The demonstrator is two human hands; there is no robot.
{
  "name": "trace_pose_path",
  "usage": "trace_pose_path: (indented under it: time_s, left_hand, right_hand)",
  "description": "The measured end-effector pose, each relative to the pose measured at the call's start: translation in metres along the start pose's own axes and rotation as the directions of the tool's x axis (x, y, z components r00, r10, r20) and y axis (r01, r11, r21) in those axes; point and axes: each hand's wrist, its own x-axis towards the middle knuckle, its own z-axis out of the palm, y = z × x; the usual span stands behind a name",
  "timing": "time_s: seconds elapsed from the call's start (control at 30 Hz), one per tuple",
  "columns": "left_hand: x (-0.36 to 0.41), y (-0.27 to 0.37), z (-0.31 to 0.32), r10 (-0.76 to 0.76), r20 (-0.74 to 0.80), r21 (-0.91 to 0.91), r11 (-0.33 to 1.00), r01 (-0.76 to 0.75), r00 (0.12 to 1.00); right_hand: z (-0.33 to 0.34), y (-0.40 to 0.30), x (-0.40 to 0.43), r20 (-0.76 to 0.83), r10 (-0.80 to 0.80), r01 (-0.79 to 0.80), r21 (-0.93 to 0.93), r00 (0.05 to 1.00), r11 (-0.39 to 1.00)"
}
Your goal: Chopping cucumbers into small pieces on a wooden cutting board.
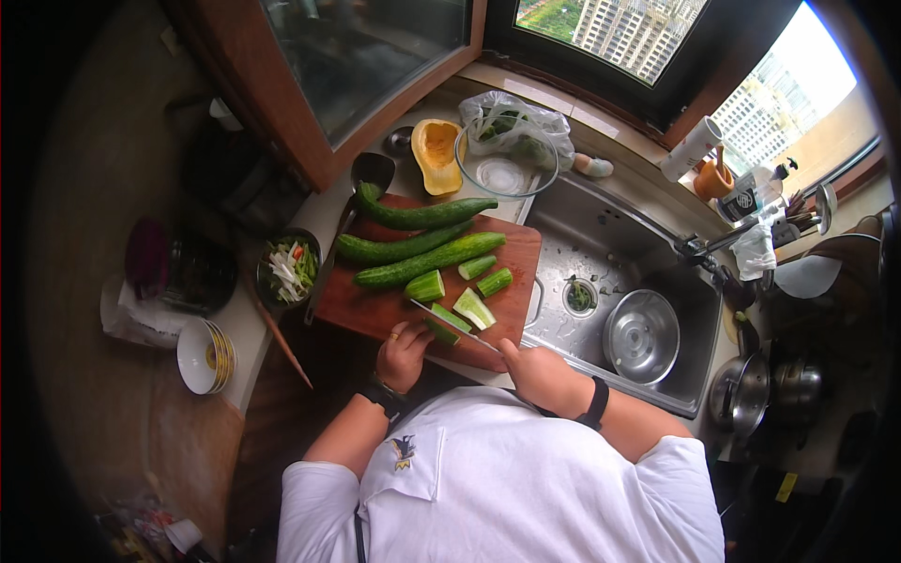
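Note:
My right hand (545,376) grips the handle of a kitchen knife (473,338), whose blade points to the upper left and lies against a cut cucumber piece (442,331). With its fingertips, my left hand (402,355) holds that piece near the front edge of a reddish wooden cutting board (345,306). Several other pieces lie just beyond the blade, among them a split one (475,308) with pale flesh facing up. Farther back on the board are three long cucumbers (431,260), the rearmost curved at its left end.
Right of the board is a steel sink (563,232) holding a metal bowl (642,338). Behind stand a halved squash (436,158) and a glass bowl (503,176). At left are a bowl of cut vegetables (290,271), a cleaver-like long-handled turner (372,172) and stacked bowls (204,355).

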Motion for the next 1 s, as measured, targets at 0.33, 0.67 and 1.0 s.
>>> trace_pose_path:
  time_s: [0.33, 0.67, 1.0]
  left_hand:
    - [-0.002, 0.0, 0.002, 0.003, -0.03, -0.044, 0.999, -0.004, 1.0]
    - [-0.004, -0.003, 0.004, 0.001, -0.027, -0.044, 0.999, -0.002, 1.0]
    - [-0.013, -0.004, 0.005, -0.013, 0.022, 0.052, 0.999, 0.011, 1.0]
  right_hand:
    - [-0.002, -0.005, -0.008, 0.066, 0.024, -0.022, -0.03, 0.997, 0.999]
    - [-0.015, -0.011, -0.001, 0.158, 0.065, -0.066, 0.001, 0.985, 0.998]
    - [-0.005, -0.01, 0.016, 0.128, 0.073, -0.074, 0.004, 0.989, 0.997]
